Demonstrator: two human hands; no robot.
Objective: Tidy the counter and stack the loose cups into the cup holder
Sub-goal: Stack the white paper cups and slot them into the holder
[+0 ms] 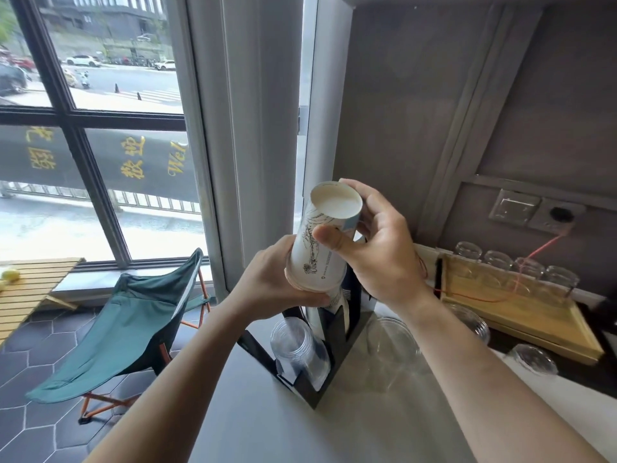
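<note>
Both hands are up over the near corner of the pale surface, holding one white paper cup between them. The cup is upside down, base toward the camera, tilted slightly to the left, with a line drawing printed down its side.

Left hand: wrapped around the cup's lower rim, fingers curled under it, thumb side hidden behind the cup. Gripping.

Right hand: closed on the upper part, thumb pressed on the printed side, fingers curved round the back near the base. Gripping.

The cup sits directly above the black cup holder, which stands on the surface by its left edge. Just below the cup's rim, the top of a stack of paper cups shows in the holder's far slot; whether the held cup touches that stack I cannot tell. The near slot holds a stack of clear plastic cups, upside down.

Loose clear cups lie on the surface just right of the holder, partly behind the right forearm. Further right, a wooden tray carries a row of glass jars. One more clear cup is near the tray's front corner.

Floor to the left: a green folding chair below the window.
</note>
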